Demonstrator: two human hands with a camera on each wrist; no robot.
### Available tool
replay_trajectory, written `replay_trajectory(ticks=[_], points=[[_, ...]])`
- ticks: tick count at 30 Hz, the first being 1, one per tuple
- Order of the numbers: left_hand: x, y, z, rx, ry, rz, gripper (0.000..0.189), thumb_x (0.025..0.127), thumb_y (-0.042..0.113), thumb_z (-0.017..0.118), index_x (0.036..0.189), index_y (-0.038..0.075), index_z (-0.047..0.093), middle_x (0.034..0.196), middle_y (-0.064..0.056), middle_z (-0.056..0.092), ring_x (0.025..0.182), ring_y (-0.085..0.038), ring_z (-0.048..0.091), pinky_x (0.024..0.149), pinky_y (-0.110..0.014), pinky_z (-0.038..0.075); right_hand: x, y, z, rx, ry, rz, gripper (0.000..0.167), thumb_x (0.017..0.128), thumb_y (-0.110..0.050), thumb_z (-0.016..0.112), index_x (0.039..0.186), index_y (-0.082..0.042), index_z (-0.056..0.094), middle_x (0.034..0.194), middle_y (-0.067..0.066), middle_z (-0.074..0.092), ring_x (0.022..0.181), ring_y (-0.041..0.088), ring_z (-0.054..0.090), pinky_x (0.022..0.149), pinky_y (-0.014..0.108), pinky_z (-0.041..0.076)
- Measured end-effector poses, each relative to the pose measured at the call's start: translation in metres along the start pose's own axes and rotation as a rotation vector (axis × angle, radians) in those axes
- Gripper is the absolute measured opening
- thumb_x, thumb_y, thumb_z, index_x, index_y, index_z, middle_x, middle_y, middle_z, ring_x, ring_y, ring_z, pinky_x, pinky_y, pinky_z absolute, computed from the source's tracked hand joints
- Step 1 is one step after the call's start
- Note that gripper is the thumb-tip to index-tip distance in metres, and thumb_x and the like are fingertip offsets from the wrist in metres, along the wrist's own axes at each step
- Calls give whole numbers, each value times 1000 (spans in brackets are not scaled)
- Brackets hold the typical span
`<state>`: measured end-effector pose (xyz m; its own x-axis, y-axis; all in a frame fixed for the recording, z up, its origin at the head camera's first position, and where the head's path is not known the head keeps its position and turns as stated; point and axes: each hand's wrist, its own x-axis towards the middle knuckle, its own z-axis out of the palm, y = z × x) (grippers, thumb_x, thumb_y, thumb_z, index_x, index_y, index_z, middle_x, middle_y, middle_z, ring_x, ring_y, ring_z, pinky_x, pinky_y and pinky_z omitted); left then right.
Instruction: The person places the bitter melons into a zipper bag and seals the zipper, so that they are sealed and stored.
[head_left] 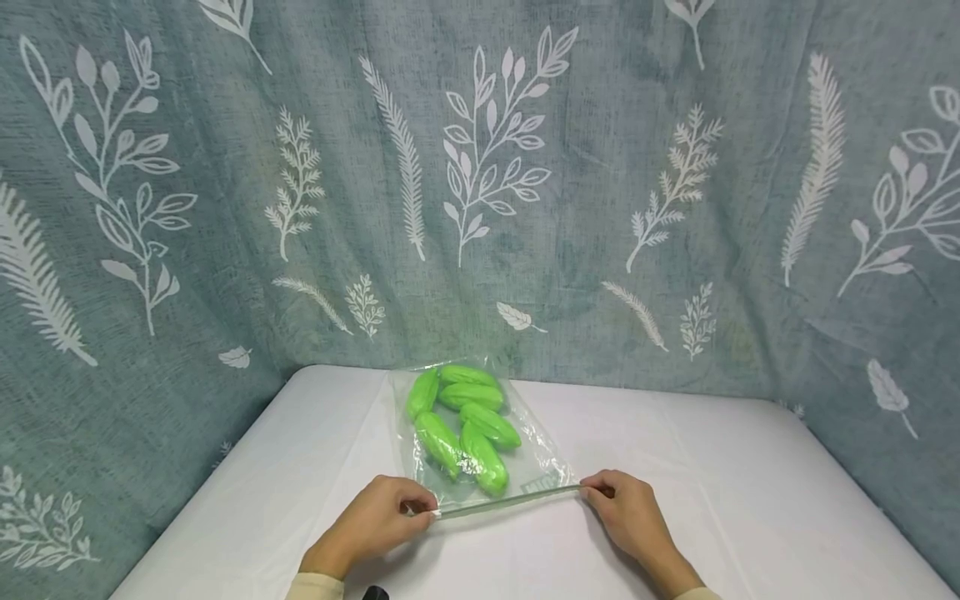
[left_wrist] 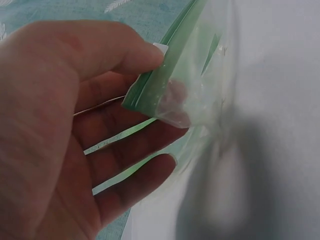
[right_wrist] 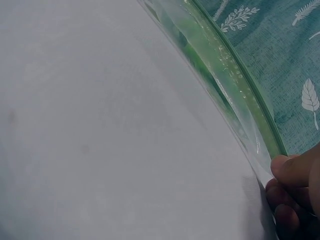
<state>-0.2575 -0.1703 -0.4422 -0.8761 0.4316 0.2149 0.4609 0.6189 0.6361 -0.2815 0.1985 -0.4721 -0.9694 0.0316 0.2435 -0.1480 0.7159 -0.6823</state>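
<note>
A clear zip bag [head_left: 534,442] lies on the white table, with several bright green, elongated, fruit-like pieces [head_left: 471,396] inside. Its green zip strip [head_left: 510,502] stretches between both hands along the near edge. My left hand [head_left: 378,518] pinches the left end of the strip between thumb and fingers. A small white tab [left_wrist: 161,48] shows by the thumb tip in the left wrist view, and the other fingers lie behind the bag. My right hand [head_left: 632,515] pinches the right end of the strip. In the right wrist view, its thumb [right_wrist: 286,167] presses the bag's corner.
The white tablecloth [head_left: 750,500] spreads around the bag. A blue-green curtain [head_left: 585,208] with white leaf prints hangs behind and beside the table. A small black object [head_left: 376,592] shows at the bottom edge of the head view.
</note>
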Motion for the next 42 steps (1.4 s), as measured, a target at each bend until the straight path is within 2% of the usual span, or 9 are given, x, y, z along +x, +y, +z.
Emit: replay_trajectory(ticks=[4,13,21,25,28,32,35,42], points=[[0,0,-1,-1,0,10,4,87,21,73,89,22,77,86,20,66,81,0,60,77,-34,54,0,2,-1,6,2,-1,4,90,-14,74,92,-15,77,87,-7,71,85,10,64,76,28,53],[5,3,-1,-59,-23,41,4,89,19,73,91,21,76,88,18,65,82,-2,61,78,-34,54,1,5,-6,-13,27,-10,4,90,-15,74,93,-16,77,91,-4,72,93,17,66,83,39,55],[3,-1,0,-134,-62,4,4,88,20,75,91,21,76,88,15,65,82,-5,61,75,-27,52,2,7,-5,-11,32,-18,6,90,-13,74,94,-15,78,92,-4,72,94,18,67,83,40,55],[2,-3,0,-159,-73,-27,10,93,33,71,94,25,76,90,14,66,84,-7,62,77,-29,52,0,6,-5,0,24,-2,12,93,-17,70,102,-13,78,99,0,73,99,22,67,86,43,54],[2,-4,0,-138,-53,-35,23,97,43,64,98,24,77,92,14,67,87,-7,62,79,-31,52,-1,6,-6,13,18,1,18,96,-19,66,109,-12,77,102,1,73,96,20,66,83,40,54],[2,-5,1,-89,20,-28,31,98,43,62,101,17,78,95,14,68,87,-7,63,79,-32,53,-1,6,-7,56,6,29,24,100,-21,61,116,-8,74,89,-2,70,79,13,63,70,29,53],[1,-6,2,-65,78,-39,27,98,39,63,100,16,78,94,14,68,85,-6,63,77,-30,54,0,7,-9,99,-5,59,27,102,-24,59,118,-6,72,82,-2,68,72,11,62,64,24,52],[2,-8,3,-36,173,-70,20,97,34,66,96,18,78,91,16,67,81,-5,63,74,-28,53,0,10,-15,123,3,72,27,102,-24,59,116,-5,72,83,0,68,72,12,63,63,24,52]])
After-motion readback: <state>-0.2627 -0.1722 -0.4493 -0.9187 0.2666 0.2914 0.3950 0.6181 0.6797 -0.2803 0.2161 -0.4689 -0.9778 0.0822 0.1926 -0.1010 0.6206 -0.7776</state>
